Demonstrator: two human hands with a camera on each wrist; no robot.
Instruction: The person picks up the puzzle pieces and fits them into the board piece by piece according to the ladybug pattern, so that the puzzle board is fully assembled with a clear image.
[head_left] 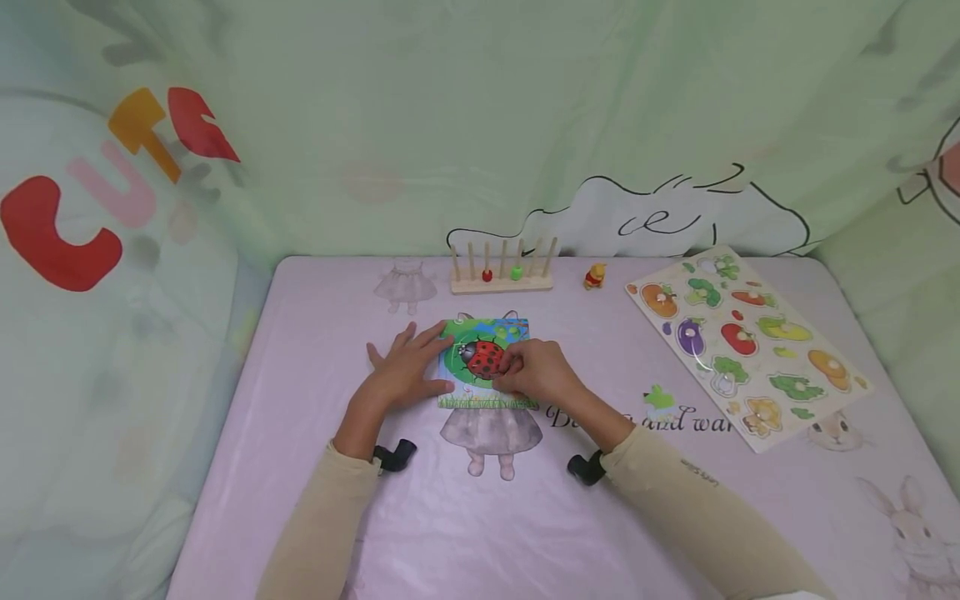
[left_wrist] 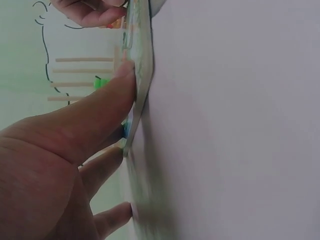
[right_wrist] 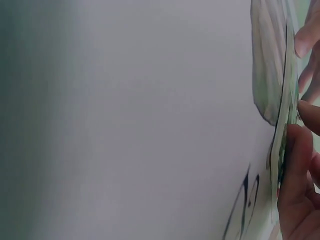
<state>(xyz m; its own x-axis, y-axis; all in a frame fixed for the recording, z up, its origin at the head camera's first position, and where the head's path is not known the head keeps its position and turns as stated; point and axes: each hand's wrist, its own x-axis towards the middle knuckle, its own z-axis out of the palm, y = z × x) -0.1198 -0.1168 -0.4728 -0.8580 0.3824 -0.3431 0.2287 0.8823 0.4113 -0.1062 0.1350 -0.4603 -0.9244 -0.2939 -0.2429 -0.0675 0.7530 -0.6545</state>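
Note:
A small puzzle board (head_left: 487, 403) with a red ladybug picture (head_left: 480, 357) lies on the table in the head view. My left hand (head_left: 401, 371) rests on its left side, fingers spread and thumb near the lower left corner. In the left wrist view the left thumb (left_wrist: 107, 102) presses on the board's edge. With curled fingers, my right hand (head_left: 542, 372) pinches a puzzle piece at the ladybug's right side; the fingers hide most of that piece. Curled right fingers (right_wrist: 297, 165) touch the board's edge in the right wrist view. A loose green puzzle piece (head_left: 660, 400) lies to the right.
Behind the board stands a wooden peg rack (head_left: 501, 285) with a red and a green bead. Beside it is a small yellow bear figure (head_left: 595, 276). A vegetable puzzle board (head_left: 750, 346) lies at the right. Curtains (head_left: 420, 125) border the pink-covered table (head_left: 465, 533).

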